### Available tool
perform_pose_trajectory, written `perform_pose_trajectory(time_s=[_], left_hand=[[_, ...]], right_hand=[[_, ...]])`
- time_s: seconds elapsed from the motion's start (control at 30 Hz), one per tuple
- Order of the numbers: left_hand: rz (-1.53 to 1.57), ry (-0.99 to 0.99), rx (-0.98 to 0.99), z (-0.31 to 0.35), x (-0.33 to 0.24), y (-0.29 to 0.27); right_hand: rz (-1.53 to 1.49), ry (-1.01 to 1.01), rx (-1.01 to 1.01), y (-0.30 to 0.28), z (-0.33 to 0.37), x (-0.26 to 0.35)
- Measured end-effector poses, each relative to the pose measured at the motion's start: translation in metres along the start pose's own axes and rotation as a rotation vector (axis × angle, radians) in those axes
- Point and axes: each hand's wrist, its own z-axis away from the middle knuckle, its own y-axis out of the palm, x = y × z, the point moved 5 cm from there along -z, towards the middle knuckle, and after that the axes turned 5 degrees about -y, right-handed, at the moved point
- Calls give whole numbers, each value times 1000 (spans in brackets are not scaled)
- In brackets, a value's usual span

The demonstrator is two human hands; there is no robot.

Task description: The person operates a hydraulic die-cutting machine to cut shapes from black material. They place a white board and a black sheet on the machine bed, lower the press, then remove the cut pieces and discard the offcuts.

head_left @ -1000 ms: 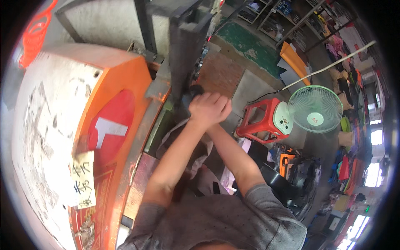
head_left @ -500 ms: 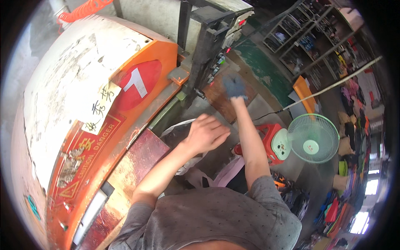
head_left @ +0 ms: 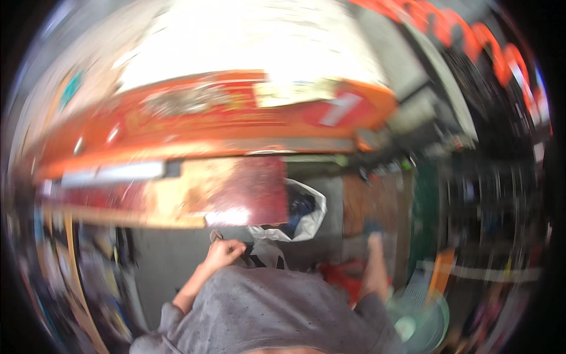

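My left hand (head_left: 225, 253), bare and loosely curled, is in front of the body, just short of the near edge of a glossy dark-red board (head_left: 253, 194). I see nothing in its fingers. My right hand (head_left: 373, 228) wears a dark blue glove and reaches out at the right, near a brown board (head_left: 368, 203) lower down. Motion blur hides its fingers, so I cannot tell whether it holds anything. Between the hands, beyond them, a white sack (head_left: 315, 218) stands open with dark stuff inside.
A large orange-and-white machine (head_left: 206, 133) spans the far side. A red object (head_left: 348, 277) and a green fan (head_left: 433, 321) are at the lower right. An orange coiled hose (head_left: 471, 38) hangs at the upper right. Blurred shelves (head_left: 489, 200) stand at the right.
My view has swung left, bringing the machine across the front and the fan to the lower right. My left hand is nearer the body. The right arm still reaches out, its glove more blurred.
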Motion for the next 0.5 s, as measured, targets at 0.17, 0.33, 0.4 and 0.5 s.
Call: perform_pose_trajectory(time_s=[0.17, 0.33, 0.4, 0.5], left_hand=[[-354, -61, 22, 32, 56, -11], [-318, -202, 50, 91, 132, -45], [-277, -223, -28, 129, 170, -66], [-266, -288, -128, 191, 238, -104]], right_hand=[[-151, 79, 336, 140, 119, 32], [-155, -11, 552, 201, 169, 117], [-123, -129, 587, 221, 176, 173], [-48, -387, 583, 240, 182, 293]])
